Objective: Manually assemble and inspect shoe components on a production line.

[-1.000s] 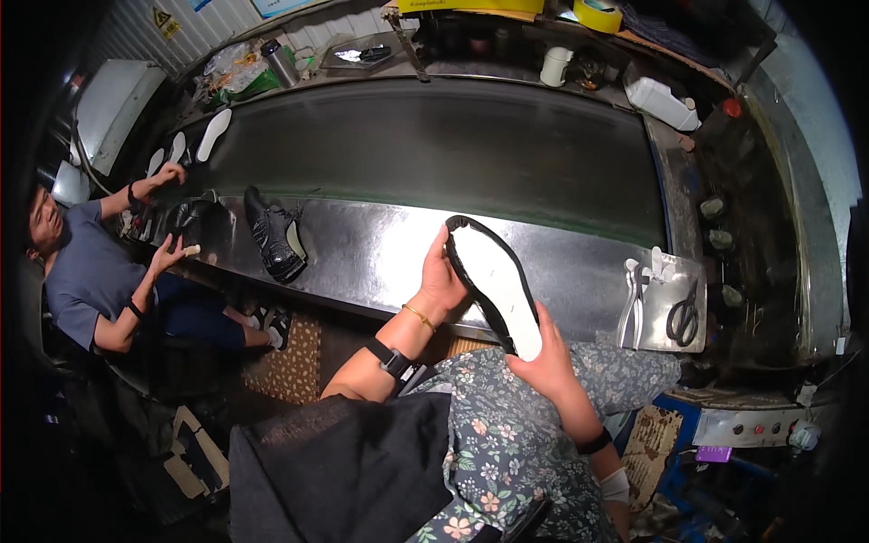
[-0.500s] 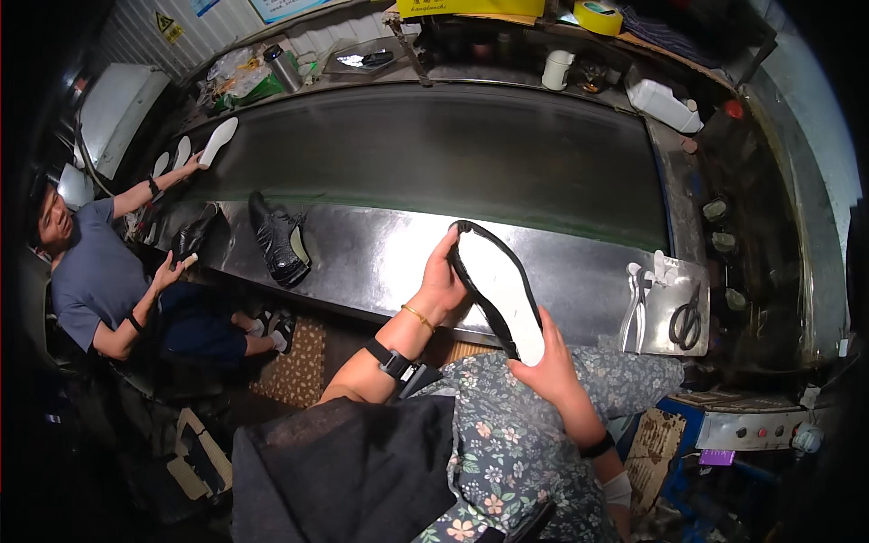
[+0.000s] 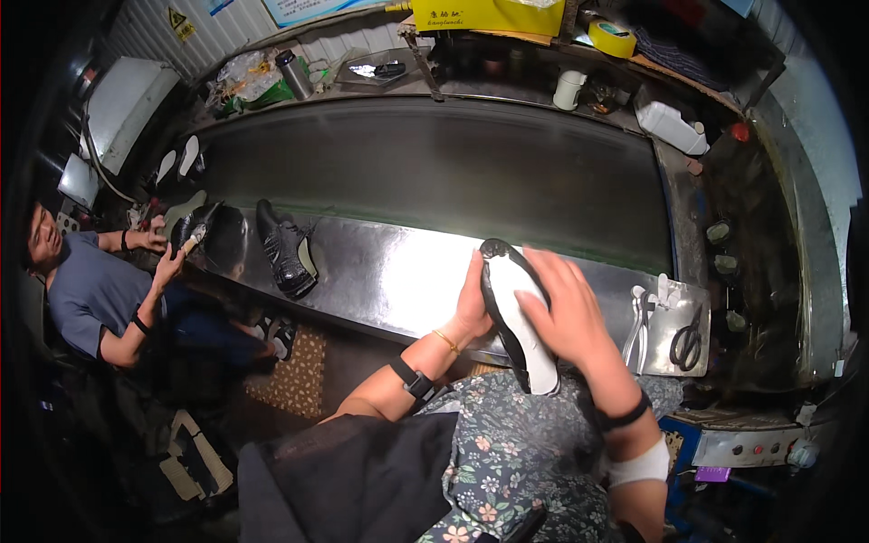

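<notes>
A black shoe upper (image 3: 510, 337) is turned bottom up, its white sole board (image 3: 518, 303) facing me and its heel end near my apron. My left hand (image 3: 472, 303) grips it along the left side near the upper end, fingers mostly hidden behind. Over its right side lies my right hand (image 3: 572, 312), fingers stretched out and thumb resting on the white board. Another black shoe (image 3: 288, 249) stands on the metal bench ledge to the left.
A metal-edged bench (image 3: 362, 262) borders a dark conveyor belt (image 3: 416, 167). Pincers (image 3: 638, 328) and black-handled scissors (image 3: 688, 344) lie on a plate at right. To the left a co-worker (image 3: 104, 294) handles a dark shoe (image 3: 192, 222). White sole boards (image 3: 188, 156) stand beyond.
My right hand has left the shoe's lower end and moved up onto its right side. The shoe has shifted slightly right and down. The co-worker's raised white board is now lowered.
</notes>
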A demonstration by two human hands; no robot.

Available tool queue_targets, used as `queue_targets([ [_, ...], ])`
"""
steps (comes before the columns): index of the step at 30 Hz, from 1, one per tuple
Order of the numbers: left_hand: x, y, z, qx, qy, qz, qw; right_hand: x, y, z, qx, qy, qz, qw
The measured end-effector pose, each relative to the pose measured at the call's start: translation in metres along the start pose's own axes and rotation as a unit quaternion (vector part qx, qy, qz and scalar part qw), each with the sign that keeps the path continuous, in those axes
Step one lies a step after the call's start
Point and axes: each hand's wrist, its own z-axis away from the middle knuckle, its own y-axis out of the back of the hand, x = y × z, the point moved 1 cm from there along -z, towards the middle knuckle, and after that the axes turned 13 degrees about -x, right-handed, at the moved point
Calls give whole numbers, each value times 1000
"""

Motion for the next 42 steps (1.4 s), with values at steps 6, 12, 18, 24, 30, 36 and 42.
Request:
queue_targets([
  [6,-7,-19,-3,15,22,4,1000,45,-40,-50,-99,-170,-617,762],
  [12,-1,-24,-7,57,-9,15,998,36,-33,-35,49,-144,-332,931],
  [18,-2,11,-5,55,12,67,996,23,-1,64,-73,63,151,984],
  [24,-10,15,-10,47,61,115,990,29,-32,69,40,-124,0,992],
  [30,-3,-14,-11,95,3,-14,995,15,-19,-23,66,-51,22,996],
  [36,-9,-28,-16,14,18,30,999,27,-10,-59,50,-116,-227,966],
  [42,-7,-19,-20,11,-8,-29,999,19,-9,-60,11,-139,-117,983],
])
